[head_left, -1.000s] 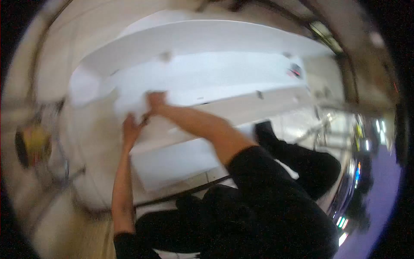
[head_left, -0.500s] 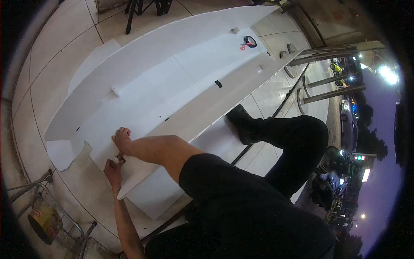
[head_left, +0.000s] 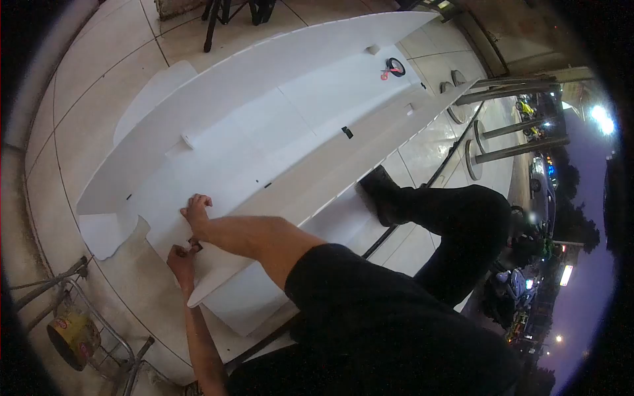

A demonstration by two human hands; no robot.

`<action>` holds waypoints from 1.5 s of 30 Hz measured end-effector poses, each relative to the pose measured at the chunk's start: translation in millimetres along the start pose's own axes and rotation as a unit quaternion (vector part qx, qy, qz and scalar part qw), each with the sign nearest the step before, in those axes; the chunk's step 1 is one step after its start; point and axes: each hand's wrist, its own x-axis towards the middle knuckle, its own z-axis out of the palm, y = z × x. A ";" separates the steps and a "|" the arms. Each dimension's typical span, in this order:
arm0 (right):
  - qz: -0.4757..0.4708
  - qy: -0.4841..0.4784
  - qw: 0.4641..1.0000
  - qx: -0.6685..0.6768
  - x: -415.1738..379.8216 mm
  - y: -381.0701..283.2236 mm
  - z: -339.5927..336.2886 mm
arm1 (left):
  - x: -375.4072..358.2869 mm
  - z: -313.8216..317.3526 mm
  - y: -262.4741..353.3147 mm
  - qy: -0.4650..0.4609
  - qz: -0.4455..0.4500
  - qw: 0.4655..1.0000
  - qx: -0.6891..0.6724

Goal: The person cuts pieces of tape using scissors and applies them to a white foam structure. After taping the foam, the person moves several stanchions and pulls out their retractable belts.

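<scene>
A long white sheet structure with raised side walls [head_left: 218,125] lies across the floor. At its near left end, my right hand [head_left: 196,214] rests on the white surface with its fingers bent and apart. Just below it, my left hand [head_left: 180,263] is closed in a pinch at the sheet's edge. A small dark piece that looks like black tape [head_left: 195,246] shows at its fingertips. Similar black tape pieces [head_left: 347,132] sit along the inner fold. The far end holds a roll of black tape [head_left: 395,66] and red-handled scissors [head_left: 387,74].
A metal frame [head_left: 109,330] and a yellow can [head_left: 72,340] stand at lower left. Dark stand legs [head_left: 210,30] are at the top. Metal posts [head_left: 515,123] stand at right, with a street and parked motorcycles beyond. My shoe [head_left: 380,191] is beside the near wall.
The whole view has shifted slightly to the right and down. My hands stay at the same end of the white structure, with little change in their grip.
</scene>
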 end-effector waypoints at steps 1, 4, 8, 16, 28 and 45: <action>0.009 0.013 1.000 -0.019 -4.6 0.6 -0.8 | -0.6 -0.3 -0.8 -0.001 0.000 1.000 0.013; 0.021 0.019 0.998 -0.058 -15.0 -1.1 -1.4 | -3.4 -1.0 0.1 -0.008 -0.007 1.000 0.021; -0.037 -0.027 0.997 -0.059 -21.5 -2.1 -9.1 | -0.4 2.7 -1.5 0.001 -0.023 0.999 0.039; -0.391 -0.011 0.914 0.102 0.5 43.0 -57.3 | 15.7 7.4 -33.4 -0.035 -0.062 0.997 -0.004; 0.083 0.109 0.990 -0.045 -181.2 616.1 -92.9 | 47.2 -24.2 -25.0 -0.214 -0.048 0.976 0.006; 0.296 0.064 0.914 0.270 -39.3 1004.5 176.4 | -119.2 -285.8 89.1 0.042 0.041 0.963 0.263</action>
